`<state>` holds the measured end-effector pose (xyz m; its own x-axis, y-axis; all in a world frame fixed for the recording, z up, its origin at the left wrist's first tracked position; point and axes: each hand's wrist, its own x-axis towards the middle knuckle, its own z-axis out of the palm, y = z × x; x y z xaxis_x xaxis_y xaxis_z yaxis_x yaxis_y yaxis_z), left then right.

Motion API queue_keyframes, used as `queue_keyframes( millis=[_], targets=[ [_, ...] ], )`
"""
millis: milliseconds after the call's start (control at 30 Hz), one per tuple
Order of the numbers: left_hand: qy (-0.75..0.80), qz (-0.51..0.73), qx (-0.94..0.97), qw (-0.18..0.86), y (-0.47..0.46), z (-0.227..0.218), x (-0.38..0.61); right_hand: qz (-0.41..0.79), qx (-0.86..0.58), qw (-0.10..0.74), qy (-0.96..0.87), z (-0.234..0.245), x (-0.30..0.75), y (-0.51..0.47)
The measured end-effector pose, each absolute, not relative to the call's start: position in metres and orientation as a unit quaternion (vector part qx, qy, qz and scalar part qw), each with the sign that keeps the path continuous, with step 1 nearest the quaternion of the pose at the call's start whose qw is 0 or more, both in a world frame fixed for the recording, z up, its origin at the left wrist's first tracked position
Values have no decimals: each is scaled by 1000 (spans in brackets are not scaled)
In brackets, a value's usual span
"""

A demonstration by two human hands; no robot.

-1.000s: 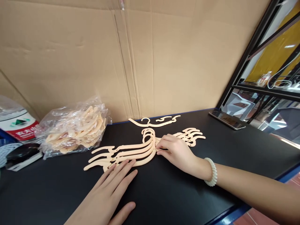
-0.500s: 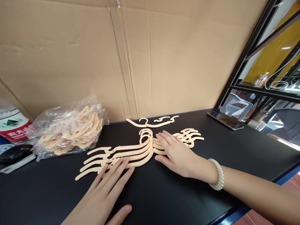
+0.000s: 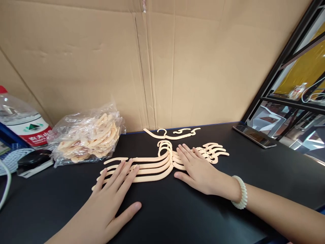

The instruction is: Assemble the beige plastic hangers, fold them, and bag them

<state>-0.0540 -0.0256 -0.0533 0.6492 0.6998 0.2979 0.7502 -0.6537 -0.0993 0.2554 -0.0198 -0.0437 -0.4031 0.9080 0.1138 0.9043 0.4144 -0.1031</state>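
Note:
Several cream plastic clothes hangers (image 3: 154, 171) lie nested in a row on the black table, hooks pointing away from me. My left hand (image 3: 111, 193) rests flat across their left arms, fingers spread, thumb out to the side. On their right arms, close to the middle, lies my right hand (image 3: 196, 166), palm down with the fingers stretched out; a pale coiled band circles that wrist. Both palms hide parts of the hangers. Behind the row lies another hanger (image 3: 175, 137) with a small loose hanger piece (image 3: 181, 130) beside it.
A clear plastic bag of hanger parts (image 3: 88, 135) sits at the back left. Left of it are a large bottle (image 3: 25, 122) and a black computer mouse (image 3: 34, 161). A phone (image 3: 254, 136) lies back right. Cardboard (image 3: 203, 67) stands behind, a black metal rack (image 3: 276, 74) at right.
My left hand has moved forward onto the hangers' left arms, and its thumb is spread further. My right hand stays on the right arms. The camera view has shifted left.

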Motion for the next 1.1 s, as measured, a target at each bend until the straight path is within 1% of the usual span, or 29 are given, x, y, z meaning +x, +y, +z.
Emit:
queue_keyframes(
  millis=[133, 367, 900, 1100],
  targets=[
    [-433, -127, -886, 110, -23, -54, -54, 6, -559, 62, -827, -45, 259, -15],
    [-398, -60, -913, 69, -3, -43, -61, 8, -553, 65, -830, -49, 267, -3],
    [-413, -30, -910, 24, -1, -34, -61, 38, -546, 33, -836, -44, 276, 3],
    [-421, -48, -906, 22, -1, -36, -60, 34, -547, 45, -835, -46, 274, 2]
  ],
)
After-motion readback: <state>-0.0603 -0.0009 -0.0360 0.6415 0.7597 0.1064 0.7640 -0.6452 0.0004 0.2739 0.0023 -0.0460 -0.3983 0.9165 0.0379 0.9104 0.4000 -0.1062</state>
